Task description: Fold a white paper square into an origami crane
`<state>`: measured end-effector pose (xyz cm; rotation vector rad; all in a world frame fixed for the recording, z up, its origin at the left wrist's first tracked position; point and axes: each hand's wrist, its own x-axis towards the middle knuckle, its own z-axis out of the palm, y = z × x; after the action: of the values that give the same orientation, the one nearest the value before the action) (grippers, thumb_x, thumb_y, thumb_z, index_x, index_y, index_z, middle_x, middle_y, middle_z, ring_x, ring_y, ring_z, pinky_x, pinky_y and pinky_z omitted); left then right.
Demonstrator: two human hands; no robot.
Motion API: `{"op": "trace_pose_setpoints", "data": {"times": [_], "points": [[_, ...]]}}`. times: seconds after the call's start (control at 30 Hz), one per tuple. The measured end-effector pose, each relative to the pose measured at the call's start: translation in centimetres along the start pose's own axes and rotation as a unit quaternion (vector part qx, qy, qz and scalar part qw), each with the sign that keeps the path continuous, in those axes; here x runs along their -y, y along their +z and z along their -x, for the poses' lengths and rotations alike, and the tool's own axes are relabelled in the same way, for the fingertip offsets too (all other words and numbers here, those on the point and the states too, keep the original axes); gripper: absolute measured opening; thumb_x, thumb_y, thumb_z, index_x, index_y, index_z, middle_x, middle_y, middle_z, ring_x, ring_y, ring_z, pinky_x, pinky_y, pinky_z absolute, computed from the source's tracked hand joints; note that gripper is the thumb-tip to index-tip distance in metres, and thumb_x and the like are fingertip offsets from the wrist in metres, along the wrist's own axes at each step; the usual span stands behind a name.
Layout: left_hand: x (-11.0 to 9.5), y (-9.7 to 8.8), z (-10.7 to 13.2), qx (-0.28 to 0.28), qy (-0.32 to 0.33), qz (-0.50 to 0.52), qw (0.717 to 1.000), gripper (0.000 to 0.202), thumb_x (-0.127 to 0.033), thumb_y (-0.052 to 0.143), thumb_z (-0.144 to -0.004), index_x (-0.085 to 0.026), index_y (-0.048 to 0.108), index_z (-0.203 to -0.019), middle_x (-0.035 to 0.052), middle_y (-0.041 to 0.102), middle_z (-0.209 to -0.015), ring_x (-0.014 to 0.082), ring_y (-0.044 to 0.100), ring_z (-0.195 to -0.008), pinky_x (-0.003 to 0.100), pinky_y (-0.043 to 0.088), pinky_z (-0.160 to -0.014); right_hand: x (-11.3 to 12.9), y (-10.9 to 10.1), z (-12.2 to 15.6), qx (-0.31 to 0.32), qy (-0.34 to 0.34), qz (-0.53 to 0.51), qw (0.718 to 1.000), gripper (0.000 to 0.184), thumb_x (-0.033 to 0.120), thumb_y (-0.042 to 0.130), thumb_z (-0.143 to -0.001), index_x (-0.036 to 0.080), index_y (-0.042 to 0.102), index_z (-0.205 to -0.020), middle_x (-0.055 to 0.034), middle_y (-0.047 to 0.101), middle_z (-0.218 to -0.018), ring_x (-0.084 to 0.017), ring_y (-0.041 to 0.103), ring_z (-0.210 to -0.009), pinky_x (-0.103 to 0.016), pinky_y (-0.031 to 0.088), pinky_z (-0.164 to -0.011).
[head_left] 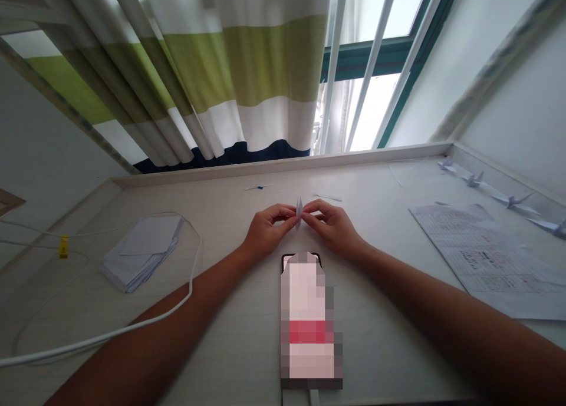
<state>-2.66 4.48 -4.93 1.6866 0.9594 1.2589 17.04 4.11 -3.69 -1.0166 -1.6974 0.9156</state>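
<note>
A small folded piece of white paper (299,211) stands upright between my two hands, a little above the pale desk (230,335). My left hand (266,229) pinches its left side with closed fingers. My right hand (335,224) pinches its right side the same way. Both forearms rest on the desk and reach towards the window. A phone (309,320) lies flat just in front of my wrists, its screen lit.
A stack of white paper squares (141,250) lies at the left, with a white cable (132,329) looping round it. A printed sheet (490,258) lies at the right. Several folded paper cranes (513,201) line the right edge. A striped curtain (212,82) and window stand behind.
</note>
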Motion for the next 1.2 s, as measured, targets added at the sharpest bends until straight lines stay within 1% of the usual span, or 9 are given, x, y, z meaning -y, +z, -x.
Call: {"op": "trace_pose_setpoints", "data": {"times": [0.13, 0.3, 0.43, 0.53, 0.67, 0.83, 0.93, 1.1, 1.2], "points": [[0.0, 0.0, 0.0, -0.005, 0.005, 0.005, 1.0, 0.015, -0.032, 0.079, -0.084, -0.018, 0.078, -0.089, 0.0096, 0.077, -0.109, 0.0203, 0.073, -0.1, 0.037, 0.06, -0.094, 0.3, 0.1, 0.1, 0.002, -0.007, 0.004, 1.0, 0.023, 0.044, 0.069, -0.092, 0.022, 0.075, -0.093, -0.0082, 0.077, -0.103, -0.024, 0.071, -0.096, -0.042, 0.058, -0.088], [-0.3, 0.0, 0.0, -0.021, 0.026, -0.026, 0.999, 0.016, -0.035, 0.079, -0.084, -0.02, 0.079, -0.087, 0.0089, 0.074, -0.105, 0.0199, 0.071, -0.098, 0.034, 0.061, -0.087, 0.8, 0.2, 0.2, -0.016, -0.013, 0.027, 0.999, 0.021, 0.042, 0.07, -0.092, 0.023, 0.077, -0.088, -0.009, 0.079, -0.111, -0.026, 0.072, -0.104, -0.046, 0.055, -0.099], [-0.3, 0.1, 0.0, -0.016, 0.019, -0.037, 0.999, 0.019, -0.038, 0.077, -0.085, -0.019, 0.078, -0.088, 0.0089, 0.076, -0.104, 0.02, 0.071, -0.098, 0.033, 0.06, -0.084, 0.8, 0.2, 0.1, -0.006, 0.003, 0.007, 1.0, 0.02, 0.04, 0.071, -0.091, 0.022, 0.078, -0.091, -0.0084, 0.08, -0.102, -0.024, 0.073, -0.094, -0.042, 0.058, -0.092], [-0.3, 0.2, 0.0, -0.015, 0.004, -0.03, 0.999, 0.021, -0.039, 0.077, -0.085, -0.018, 0.077, -0.086, 0.0091, 0.077, -0.103, 0.02, 0.071, -0.095, 0.033, 0.059, -0.083, 0.6, 0.3, 0.1, -0.019, -0.004, -0.001, 1.0, 0.018, 0.038, 0.073, -0.089, 0.021, 0.077, -0.086, -0.0092, 0.079, -0.103, -0.024, 0.073, -0.095, -0.04, 0.058, -0.087], [-0.3, 0.2, 0.0, -0.015, -0.009, -0.017, 1.0, 0.021, -0.038, 0.078, -0.085, -0.017, 0.077, -0.086, 0.0097, 0.078, -0.104, 0.0201, 0.072, -0.096, 0.033, 0.057, -0.086, 0.6, 0.3, 0.0, -0.025, -0.008, -0.003, 1.0, 0.018, 0.038, 0.074, -0.089, 0.02, 0.077, -0.084, -0.0097, 0.079, -0.104, -0.024, 0.073, -0.096, -0.04, 0.058, -0.086], [-0.2, 0.3, 0.0, -0.028, -0.04, 0.012, 0.999, 0.026, -0.04, 0.082, -0.081, -0.017, 0.078, -0.091, 0.0088, 0.078, -0.102, 0.0181, 0.071, -0.087, 0.033, 0.057, -0.082, 0.9, 0.2, 0.0, -0.025, 0.02, -0.01, 0.999, 0.02, 0.04, 0.075, -0.087, 0.021, 0.08, -0.089, -0.008, 0.081, -0.102, -0.024, 0.074, -0.096, -0.042, 0.058, -0.092], [0.0, 0.3, 0.0, -0.025, -0.046, 0.032, 0.998, 0.026, -0.041, 0.084, -0.079, -0.017, 0.078, -0.089, 0.0093, 0.079, -0.106, 0.0191, 0.072, -0.09, 0.033, 0.058, -0.085, 1.1, 0.1, 0.0, -0.029, 0.029, -0.008, 0.999, 0.019, 0.04, 0.076, -0.087, 0.021, 0.081, -0.087, -0.0076, 0.081, -0.1, -0.024, 0.074, -0.095, -0.042, 0.057, -0.094], [0.1, 0.3, 0.0, -0.026, -0.06, 0.026, 0.997, 0.03, -0.042, 0.084, -0.079, -0.018, 0.08, -0.095, 0.0077, 0.079, -0.095, 0.0199, 0.072, -0.087, 0.034, 0.058, -0.083, 0.9, 0.1, 0.0, -0.04, 0.08, -0.058, 0.994, 0.025, 0.043, 0.082, -0.08, 0.019, 0.081, -0.087, -0.0081, 0.081, -0.094, -0.024, 0.074, -0.088, -0.04, 0.059, -0.086], [0.1, 0.3, 0.0, -0.024, -0.055, 0.03, 0.998, 0.028, -0.043, 0.083, -0.079, -0.018, 0.08, -0.092, 0.008, 0.078, -0.097, 0.0202, 0.072, -0.089, 0.034, 0.058, -0.084, 0.8, 0.2, -0.1, -0.041, 0.114, -0.09, 0.989, 0.031, 0.047, 0.085, -0.076, 0.018, 0.081, -0.087, -0.0089, 0.081, -0.092, -0.024, 0.074, -0.086, -0.038, 0.059, -0.081]]}}
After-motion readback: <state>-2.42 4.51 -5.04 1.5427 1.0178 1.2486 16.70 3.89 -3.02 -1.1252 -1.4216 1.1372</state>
